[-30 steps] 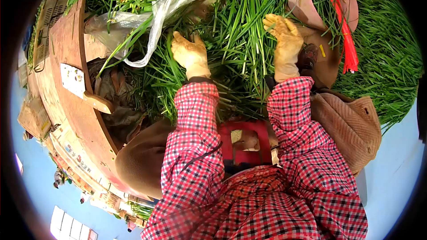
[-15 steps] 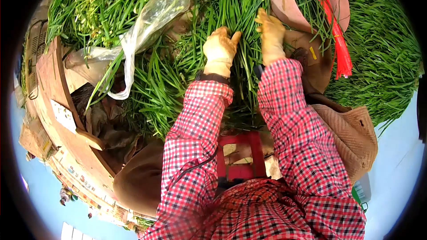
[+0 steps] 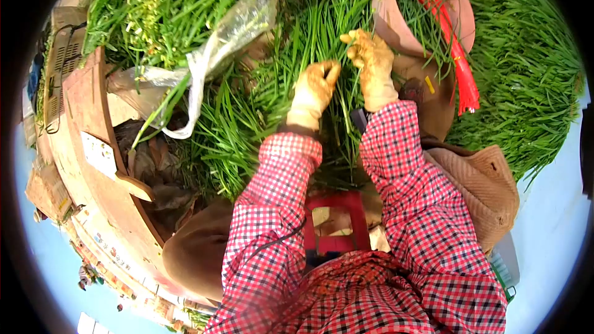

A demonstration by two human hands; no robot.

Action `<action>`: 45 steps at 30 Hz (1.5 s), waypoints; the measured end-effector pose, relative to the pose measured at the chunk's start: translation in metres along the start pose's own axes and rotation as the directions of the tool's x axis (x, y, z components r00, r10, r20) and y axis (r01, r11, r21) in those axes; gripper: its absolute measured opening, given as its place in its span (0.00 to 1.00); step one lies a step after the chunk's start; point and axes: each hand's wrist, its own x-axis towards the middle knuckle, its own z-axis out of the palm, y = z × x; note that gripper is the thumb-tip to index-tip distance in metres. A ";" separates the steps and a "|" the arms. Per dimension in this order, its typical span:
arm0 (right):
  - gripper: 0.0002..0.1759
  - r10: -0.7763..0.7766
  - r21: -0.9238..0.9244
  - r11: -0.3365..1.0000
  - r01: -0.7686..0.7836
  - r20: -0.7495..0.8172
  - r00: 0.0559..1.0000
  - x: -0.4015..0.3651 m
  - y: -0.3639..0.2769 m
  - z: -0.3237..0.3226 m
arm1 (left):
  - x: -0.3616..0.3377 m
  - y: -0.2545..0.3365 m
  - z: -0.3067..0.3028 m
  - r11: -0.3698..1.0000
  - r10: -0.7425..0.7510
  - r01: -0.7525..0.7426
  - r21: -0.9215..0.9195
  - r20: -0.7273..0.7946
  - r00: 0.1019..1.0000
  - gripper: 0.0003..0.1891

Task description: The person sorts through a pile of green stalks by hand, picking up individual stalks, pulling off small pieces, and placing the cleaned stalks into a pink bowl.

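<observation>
1. Pale blue floor (image 3: 547,210) ran along both outer sides; more goods and small figures showed, too tiny to read, at lower left.
2. Dense bank of long green leaves (image 3: 526,80) filled the right side.
3. Curved brown wooden board (image 3: 86,124) stood at left, dark crumpled cloth beside its inner edge.
4. Loose long green stalks (image 3: 232,130) covered the middle, running up between and beyond both hands. A paler-stemmed green heap (image 3: 167,18) sat upper left.
5. Clear plastic bag (image 3: 247,28) lay between heap and stalks, its loop partly covering the greens.
6. Pink curved-walled container (image 3: 390,15) stood just beyond the right hand, stalks and bright red strips (image 3: 464,83) across it.
7. Red plastic stool (image 3: 364,235) sat low centre, partly hidden by clothing.
8. Left hand (image 3: 314,93), pale yellow glove: thumb and forefinger curved nearly together. Right hand (image 3: 373,65), similarly gloved: fingers half curled by the stalks. Grip unclear on both.
9. White-bladed, wooden-handled knife (image 3: 133,187) lay on the board, handle over its edge.
</observation>
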 end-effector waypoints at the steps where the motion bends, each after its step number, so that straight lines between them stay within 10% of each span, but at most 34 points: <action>1: 0.09 0.027 0.012 1.000 -0.027 -0.007 1.000 -0.002 -0.005 0.005 | -0.004 -0.001 0.000 0.997 0.071 -0.070 0.035 -0.030 0.997 0.15; 8: 0.06 -0.065 -0.094 0.993 0.068 0.031 0.997 -0.009 -0.014 0.008 | -0.029 0.023 -0.022 0.977 -0.034 0.041 -0.211 0.036 0.999 0.12; 12: 0.04 -0.284 -0.060 0.958 0.281 -0.051 0.957 -0.038 -0.016 0.028 | -0.017 -0.004 -0.021 0.803 -0.179 0.066 -0.592 -0.133 0.975 0.13; 13: 0.04 -0.345 -0.034 0.939 0.343 -0.068 0.936 -0.040 -0.020 0.029 | -0.006 -0.016 -0.015 0.550 -0.411 0.137 -0.824 -0.125 0.903 0.13; 16: 0.05 -0.215 -0.017 0.977 0.215 -0.064 0.974 -0.023 -0.026 0.007 | 0.001 -0.045 -0.034 0.976 -0.127 0.030 -0.218 -0.446 0.886 0.12; 19: 0.07 -0.143 -0.113 0.984 0.141 -0.010 0.990 -0.005 -0.019 -0.019 | 0.031 -0.070 -0.052 0.945 0.170 0.075 0.320 -0.671 0.722 0.16; 27: 0.12 0.067 -0.017 0.998 -0.068 -0.046 0.997 -0.006 -0.007 -0.052 | 0.070 -0.030 -0.034 0.908 -0.101 0.214 0.361 -0.307 0.946 0.25; 31: 0.13 0.114 -0.169 0.976 -0.138 -0.148 0.982 -0.006 -0.009 -0.055 | 0.053 -0.024 -0.021 0.957 0.062 0.109 0.270 -0.555 0.830 0.23; 36: 0.15 0.056 -0.274 0.959 -0.068 -0.051 0.997 -0.010 -0.002 -0.061 | 0.046 -0.029 -0.005 0.935 0.205 -0.021 0.355 -0.490 0.847 0.20; 45: 0.16 -0.040 -0.549 0.833 0.068 0.062 0.997 -0.010 -0.010 -0.054 | 0.061 -0.036 0.017 0.836 -0.076 0.223 0.501 -0.296 0.952 0.41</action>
